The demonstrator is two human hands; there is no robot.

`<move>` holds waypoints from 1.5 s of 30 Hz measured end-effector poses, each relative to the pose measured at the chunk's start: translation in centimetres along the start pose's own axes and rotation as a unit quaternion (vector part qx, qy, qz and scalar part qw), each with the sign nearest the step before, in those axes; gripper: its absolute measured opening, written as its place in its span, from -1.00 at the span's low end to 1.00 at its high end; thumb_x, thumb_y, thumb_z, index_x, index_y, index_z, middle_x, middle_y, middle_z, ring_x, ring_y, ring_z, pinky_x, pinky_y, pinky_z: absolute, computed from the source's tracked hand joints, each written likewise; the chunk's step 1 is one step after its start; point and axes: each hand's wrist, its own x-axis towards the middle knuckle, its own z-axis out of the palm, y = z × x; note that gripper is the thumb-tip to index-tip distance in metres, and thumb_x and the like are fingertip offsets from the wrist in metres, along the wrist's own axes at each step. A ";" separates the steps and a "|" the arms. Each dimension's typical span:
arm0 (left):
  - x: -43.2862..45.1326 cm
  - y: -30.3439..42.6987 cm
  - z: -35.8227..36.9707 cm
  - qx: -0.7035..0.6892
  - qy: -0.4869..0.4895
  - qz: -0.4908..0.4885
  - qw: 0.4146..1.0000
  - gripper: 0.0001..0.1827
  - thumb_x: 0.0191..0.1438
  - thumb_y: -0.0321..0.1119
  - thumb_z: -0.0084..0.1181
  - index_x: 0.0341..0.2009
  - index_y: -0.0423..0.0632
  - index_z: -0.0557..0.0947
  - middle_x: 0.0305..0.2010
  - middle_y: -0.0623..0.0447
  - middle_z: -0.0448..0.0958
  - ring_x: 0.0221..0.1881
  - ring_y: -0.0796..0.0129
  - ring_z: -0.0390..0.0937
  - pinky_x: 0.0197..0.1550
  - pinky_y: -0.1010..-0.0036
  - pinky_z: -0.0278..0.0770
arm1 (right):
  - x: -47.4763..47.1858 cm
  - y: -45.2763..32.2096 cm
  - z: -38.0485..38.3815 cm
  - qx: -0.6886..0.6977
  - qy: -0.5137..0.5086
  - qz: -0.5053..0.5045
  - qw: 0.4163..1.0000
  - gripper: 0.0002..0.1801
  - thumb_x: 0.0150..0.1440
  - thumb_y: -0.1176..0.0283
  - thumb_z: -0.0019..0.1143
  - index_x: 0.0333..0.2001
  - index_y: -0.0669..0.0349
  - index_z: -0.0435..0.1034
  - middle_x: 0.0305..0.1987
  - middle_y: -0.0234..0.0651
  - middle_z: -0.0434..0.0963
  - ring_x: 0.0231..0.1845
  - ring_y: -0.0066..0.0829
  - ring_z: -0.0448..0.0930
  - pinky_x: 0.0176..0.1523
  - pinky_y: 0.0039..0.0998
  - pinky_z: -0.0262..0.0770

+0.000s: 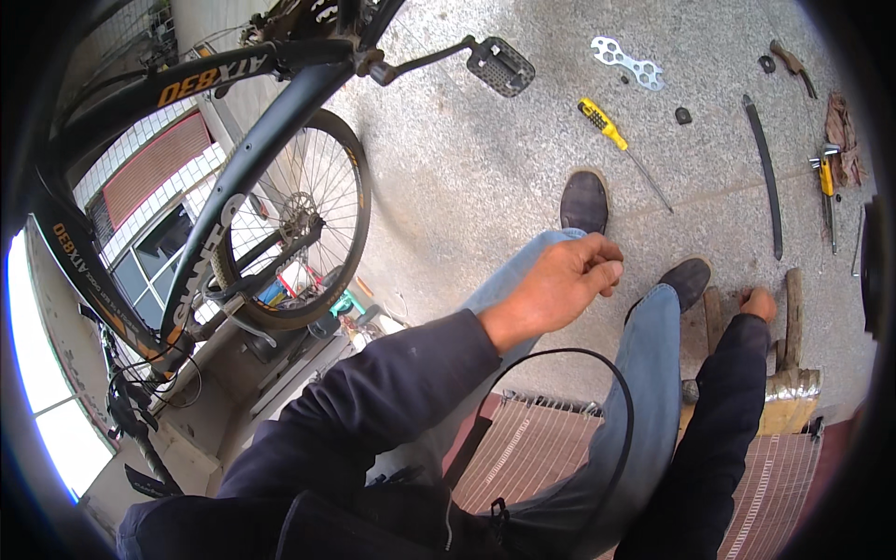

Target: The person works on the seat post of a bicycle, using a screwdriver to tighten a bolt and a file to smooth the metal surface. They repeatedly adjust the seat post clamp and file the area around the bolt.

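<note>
My left hand [563, 283] hovers over my left knee, its fingers curled in and the thumb against the fingertips. I see nothing between them. Farther right, my right hand [758, 304] is down low between two wooden legs [793, 315] of what looks like a low stool. My sleeve and wrist cover much of it, so what it holds or touches is hidden. A thin black cable [595, 352] loops above my lap. On the floor ahead lie a yellow-handled screwdriver [623, 149] and a flat multi-hole bicycle spanner [626, 64].
A black Giant bicycle [269, 150] stands at my left, its pedal [500, 66] jutting out. Along the right lie a black strip [763, 175], a yellow-handled tool [827, 178], a brown rag [842, 133] and a small black block [683, 115]. A striped woven mat [535, 441] lies below.
</note>
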 end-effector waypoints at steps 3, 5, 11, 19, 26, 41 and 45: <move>-0.3 0.0 -0.1 0.002 0.015 -0.007 1.000 -0.71 0.22 -0.35 -0.04 -0.07 -0.30 0.50 -0.28 -0.04 0.55 -0.23 0.39 0.55 -0.12 0.49 0.52 | 0.6 -1.7 0.7 0.226 -0.038 0.192 0.954 -0.68 0.03 0.20 0.13 -0.48 0.28 0.50 -0.46 -0.11 0.59 -0.41 -0.10 0.59 -0.30 -0.14 0.45; -0.5 0.3 0.4 0.012 0.015 -0.010 1.000 -0.70 0.22 -0.34 -0.04 -0.07 -0.30 0.50 -0.28 -0.04 0.55 -0.23 0.38 0.55 -0.12 0.48 0.52 | -0.3 -2.5 0.1 0.001 0.010 0.075 0.997 -0.68 0.07 0.23 0.06 -0.50 0.31 0.47 -0.50 -0.13 0.58 -0.48 -0.17 0.57 -0.37 -0.18 0.43; -2.3 0.2 2.5 0.027 0.034 0.007 0.999 -0.66 0.22 -0.30 -0.03 -0.06 -0.33 0.49 -0.26 -0.06 0.56 -0.23 0.37 0.55 -0.12 0.48 0.53 | -9.5 -15.9 -5.7 0.423 -0.005 0.153 0.893 -0.87 0.07 0.39 0.10 -0.39 0.22 0.39 -0.64 -0.41 0.36 -0.73 -0.58 0.32 -0.70 -0.47 0.17; -15.9 10.8 3.5 0.207 0.161 0.247 0.933 -0.66 0.07 -0.45 0.18 -0.04 -0.19 0.51 -0.19 -0.02 0.54 -0.19 0.37 0.55 -0.15 0.48 0.51 | -33.1 -35.4 -29.0 0.634 -0.318 -0.022 0.705 -0.82 0.11 0.39 0.18 -0.38 0.13 0.31 -0.61 -0.50 0.33 -0.76 -0.73 0.21 -0.68 -0.61 0.13; -27.0 19.8 2.7 0.136 0.181 0.453 0.862 -0.65 -0.06 -0.58 0.22 -0.11 -0.17 0.53 -0.23 -0.02 0.48 -0.30 0.34 0.55 -0.33 0.49 0.54 | -45.3 -42.3 -41.9 0.671 -0.410 -0.076 0.613 -0.83 0.14 0.42 0.15 -0.34 0.14 0.28 -0.58 -0.50 0.34 -0.74 -0.75 0.21 -0.67 -0.64 0.14; -37.0 30.0 -3.3 0.249 0.399 0.621 0.627 -0.70 -0.18 -0.62 0.27 -0.26 -0.12 0.60 -0.29 -0.01 0.51 -0.39 0.23 0.56 -0.40 0.46 0.52 | -54.3 -53.1 -53.5 0.611 -0.494 -0.177 0.592 -0.87 0.18 0.36 0.11 -0.32 0.10 0.33 -0.57 -0.52 0.36 -0.74 -0.77 0.24 -0.68 -0.68 0.14; -38.0 32.7 -4.0 0.269 0.456 0.619 0.580 -0.72 -0.19 -0.60 0.26 -0.29 -0.12 0.60 -0.32 -0.01 0.53 -0.43 0.20 0.55 -0.44 0.44 0.52 | -54.8 -56.0 -55.8 0.582 -0.506 -0.202 0.604 -0.83 0.18 0.32 0.12 -0.32 0.12 0.32 -0.58 -0.52 0.36 -0.74 -0.78 0.24 -0.69 -0.68 0.14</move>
